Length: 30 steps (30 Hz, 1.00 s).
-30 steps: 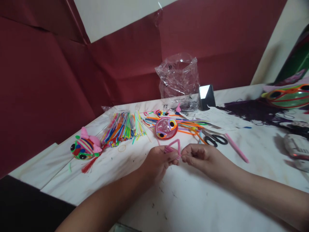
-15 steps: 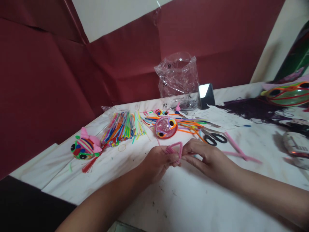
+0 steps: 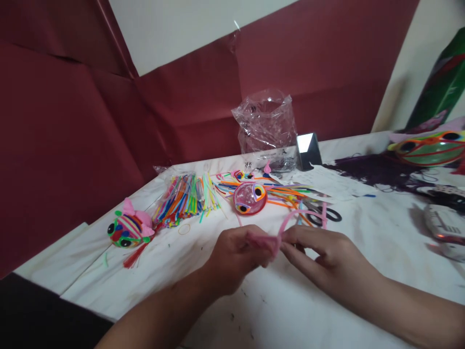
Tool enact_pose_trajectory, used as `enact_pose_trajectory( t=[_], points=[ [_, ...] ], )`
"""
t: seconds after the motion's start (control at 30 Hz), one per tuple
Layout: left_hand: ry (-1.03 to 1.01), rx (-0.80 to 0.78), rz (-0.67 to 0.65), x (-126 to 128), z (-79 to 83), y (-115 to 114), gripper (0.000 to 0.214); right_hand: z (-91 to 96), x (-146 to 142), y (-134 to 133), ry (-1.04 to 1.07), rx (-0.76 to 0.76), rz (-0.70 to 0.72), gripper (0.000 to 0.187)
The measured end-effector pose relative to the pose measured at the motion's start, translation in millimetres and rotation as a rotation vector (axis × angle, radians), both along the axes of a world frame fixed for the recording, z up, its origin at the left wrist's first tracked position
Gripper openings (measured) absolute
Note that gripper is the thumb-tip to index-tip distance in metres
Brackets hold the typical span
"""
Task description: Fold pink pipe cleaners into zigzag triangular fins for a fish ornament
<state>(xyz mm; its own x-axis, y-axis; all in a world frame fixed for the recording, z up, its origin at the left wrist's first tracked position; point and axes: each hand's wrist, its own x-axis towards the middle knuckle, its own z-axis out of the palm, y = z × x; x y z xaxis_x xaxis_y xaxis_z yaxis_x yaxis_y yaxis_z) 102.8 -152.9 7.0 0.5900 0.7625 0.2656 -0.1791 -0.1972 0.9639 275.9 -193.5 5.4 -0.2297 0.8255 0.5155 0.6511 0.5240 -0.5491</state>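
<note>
**While the bare left hand (image 3: pixel 232 256) pins, the bare right hand (image 3: pixel 323 252) can steer**

As I see it from here, the left hand is closed in a pinch, thumb pressed down on folded layers of a soft, fuzzy pink strip (image 3: pixel 263 240). The right hand is narrow, thumb and forefinger tips at the strip's near fold; whether they grip it or merely touch it, I can't tell. From that fold a long length arcs up and away over the back of the right hand.

To do this bend well, I'd say the left pinch should stay firm and close to the fold, so the layers don't fan apart. The right fingertips would do best working right beside that pinch, bending a little at a time; a hard tug might spring the fold open.

Watch the loose end, too. Beyond the fingers, it crosses in front of the black-handled scissors (image 3: pixel 338 213), and I can't make out whether it touches them. Lifting it clear would avoid a snag.

Just past the hands sits a clear, rounded, red-rimmed piece with orange-and-purple eyes (image 3: pixel 250 199), beside loose multicoloured fuzzy strips (image 3: pixel 286 191). Better not to let an elbow or sleeve sweep those across the white marbled tabletop (image 3: pixel 290 303).
</note>
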Motion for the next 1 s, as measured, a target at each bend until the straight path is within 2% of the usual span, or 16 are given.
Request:
enact_pose_trajectory(
  t=[0.1, 0.2, 0.37, 0.47, 0.63, 0.73, 0.83, 0.9, 1.0],
  points=[
    [0.082, 0.373, 0.12, -5.9, 5.5, -8.6, 0.003, 4.2, -1.8, -9.5, 0.05, -0.012, -0.006, 0.023],
    [0.111, 0.66, 0.155, -7.5, 6.7, -13.1, 0.012, 5.2, -4.3, -14.9, 0.1, -0.077, 0.021, 0.022],
    [0.162, 0.777, 0.174, -6.7, 2.7, -12.0, 0.017, 2.3, -8.2, -16.1, 0.159, -0.079, 0.085, 0.011],
    [0.176, 0.795, 0.235, -5.9, 1.5, -10.6, 0.015, -0.4, -8.6, -15.2, 0.173, -0.029, 0.08, 0.014],
    [0.221, 0.685, 0.299, -2.6, -3.9, -6.8, 0.008, -2.8, -7.3, -11.5, 0.178, -0.053, 0.109, 0.014],
    [0.204, 0.493, 0.31, -0.1, -13.2, -0.4, 0.005, -3.1, -7.1, -7.1, 0.189, -0.117, 0.098, 0.016],
    [0.135, 0.25, 0.294, 2.8, -19.9, 5.1, 0.016, -3.8, -7.1, -2.8, 0.198, -0.188, 0.093, 0.017],
    [0.095, 0.141, 0.253, 4.8, -20.0, 6.1, 0.02, -4.3, -6.6, -0.7, 0.205, -0.23, 0.089, 0.019],
    [0.079, 0.029, 0.183, 7.2, -16.2, 5.8, 0.014, -4.7, -5.3, 2.5, 0.24, -0.293, 0.093, 0.02]
  ],
)
